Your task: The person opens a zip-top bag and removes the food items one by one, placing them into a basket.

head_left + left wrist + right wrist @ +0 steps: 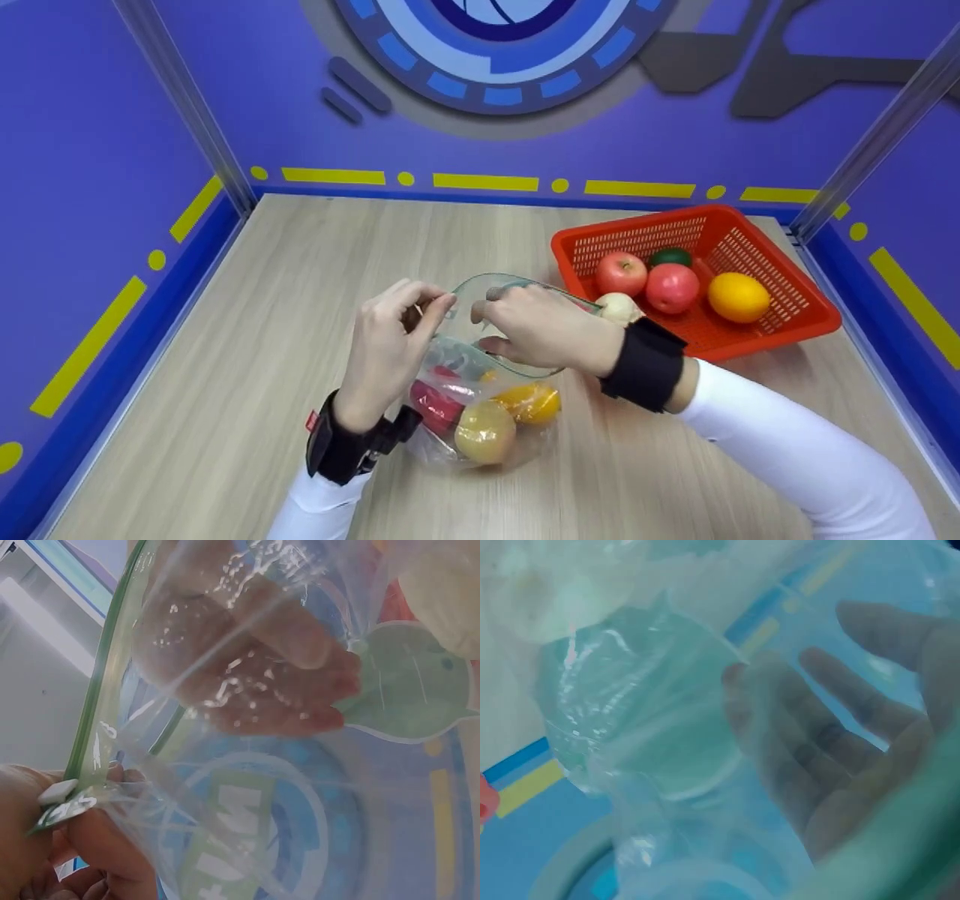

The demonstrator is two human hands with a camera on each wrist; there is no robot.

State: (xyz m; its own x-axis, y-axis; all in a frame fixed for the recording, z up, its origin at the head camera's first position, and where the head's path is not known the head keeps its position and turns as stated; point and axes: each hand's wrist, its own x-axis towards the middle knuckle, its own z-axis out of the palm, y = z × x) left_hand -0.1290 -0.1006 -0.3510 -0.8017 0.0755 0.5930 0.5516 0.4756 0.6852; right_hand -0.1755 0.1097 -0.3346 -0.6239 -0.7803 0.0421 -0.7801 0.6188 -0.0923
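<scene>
A clear zip bag (447, 361) with a green-edged mouth stands on the table, its opening spread wide. My left hand (384, 346) pinches the left end of the rim, and the white slider (58, 792) shows by the thumb in the left wrist view. Into the mouth reaches my right hand (544, 324), with loosely bent fingers and nothing between them; the left wrist view shows it through the plastic. Low in the bag lie a pale yellow round fruit (486, 433), a red fruit (435, 406) and an orange-yellow fruit (534, 403).
A red slotted basket (806, 322) stands right of the bag. It holds an apple (621, 273), a pinkish-red fruit (672, 288), a dark green one (670, 257) and a yellow-orange one (739, 297). My right wrist partly covers a whitish round item (619, 308) beside these.
</scene>
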